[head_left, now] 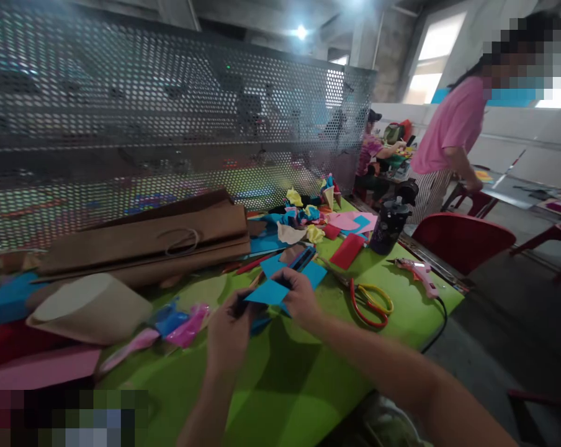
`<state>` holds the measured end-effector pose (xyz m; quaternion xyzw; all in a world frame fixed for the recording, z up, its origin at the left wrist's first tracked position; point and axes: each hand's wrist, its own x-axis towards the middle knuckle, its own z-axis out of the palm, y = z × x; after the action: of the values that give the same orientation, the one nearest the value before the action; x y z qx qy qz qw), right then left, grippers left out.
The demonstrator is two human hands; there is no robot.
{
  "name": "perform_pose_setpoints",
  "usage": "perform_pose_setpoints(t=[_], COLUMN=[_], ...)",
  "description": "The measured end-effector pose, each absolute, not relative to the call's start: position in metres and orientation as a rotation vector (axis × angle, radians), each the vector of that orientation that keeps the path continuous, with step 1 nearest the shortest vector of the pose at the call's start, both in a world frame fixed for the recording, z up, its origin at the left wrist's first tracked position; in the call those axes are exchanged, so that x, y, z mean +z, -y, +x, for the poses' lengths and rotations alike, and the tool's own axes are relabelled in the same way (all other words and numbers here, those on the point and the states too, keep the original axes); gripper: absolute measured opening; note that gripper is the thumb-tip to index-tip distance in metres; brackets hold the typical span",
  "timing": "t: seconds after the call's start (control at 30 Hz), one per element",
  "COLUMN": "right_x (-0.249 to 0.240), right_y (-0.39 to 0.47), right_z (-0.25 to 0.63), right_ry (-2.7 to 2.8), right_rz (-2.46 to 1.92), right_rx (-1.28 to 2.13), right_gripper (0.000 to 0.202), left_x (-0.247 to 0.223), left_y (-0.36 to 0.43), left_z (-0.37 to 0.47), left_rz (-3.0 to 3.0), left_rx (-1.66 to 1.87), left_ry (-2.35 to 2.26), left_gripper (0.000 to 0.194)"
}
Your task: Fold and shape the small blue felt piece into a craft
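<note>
the left hand (229, 332) is curled shut at the near-left edge of a flat blue sheet of paper (267, 292), thumb and fingers pinching it, with something dark and too blurred to name showing at the fingertips. the sheet hangs just above the bright green tabletop (285, 379), between both hands and about level with them. the right hand (300, 297) closes over the sheet's right side, fingers folded down onto it, so the paper is gripped from both ends.

to handle this well, i'd judge the two grips should stay close to the edges and pull evenly, keeping the sheet taut and flat; thin paper like this will buckle or tear if one hand twists against the other. any crease is best started at one pinched corner and run across with a fingertip.

beyond the hands lies another blue paper piece (314, 273), and to the right of it red-and-yellow-handled scissors (371, 301) rest on the table, well apart from the hands. further right a pink glue gun (417, 273) lies near the table edge, its black cord trailing off.
</note>
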<state>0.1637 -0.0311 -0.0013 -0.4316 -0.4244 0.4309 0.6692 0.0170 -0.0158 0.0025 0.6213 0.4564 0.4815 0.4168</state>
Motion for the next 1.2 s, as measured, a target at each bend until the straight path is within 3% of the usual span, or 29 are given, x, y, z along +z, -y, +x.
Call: perform_pose_setpoints(t=[0.27,0.43,0.53,0.77,0.87,1.2], right_x=[-0.003,0.001,0.002,0.004,0.006,0.005], right_y=[0.031,0.037,0.035,0.034,0.037,0.036], right_z=[0.163,0.166,0.175,0.198,0.198,0.191], right_ry=[0.965,1.008,1.033,1.051,1.054,1.044], right_rz=[-1.006,-1.002,-0.96,-0.945,-1.009,-1.137], right_rx=[0.943,0.975,1.05,1.077,1.084,1.068], right_gripper=[0.03,0.019,0.038,0.024,0.032,0.043], left_x=[-0.001,0.003,0.003,-0.003,-0.002,0.0], left_y=[0.013,0.02,0.019,0.022,0.027,0.025], left_z=[0.015,0.018,0.018,0.017,0.019,0.023], left_rz=[1.486,1.573,1.664,1.934,2.019,1.745], left_rx=[1.141,1.274,1.392,1.461,1.436,1.361], left_ry=[-1.168,-1.191,-1.245,-1.261,-1.244,-1.108], left_gripper=[0.04,0.018,0.026,0.044,0.043,0.021])
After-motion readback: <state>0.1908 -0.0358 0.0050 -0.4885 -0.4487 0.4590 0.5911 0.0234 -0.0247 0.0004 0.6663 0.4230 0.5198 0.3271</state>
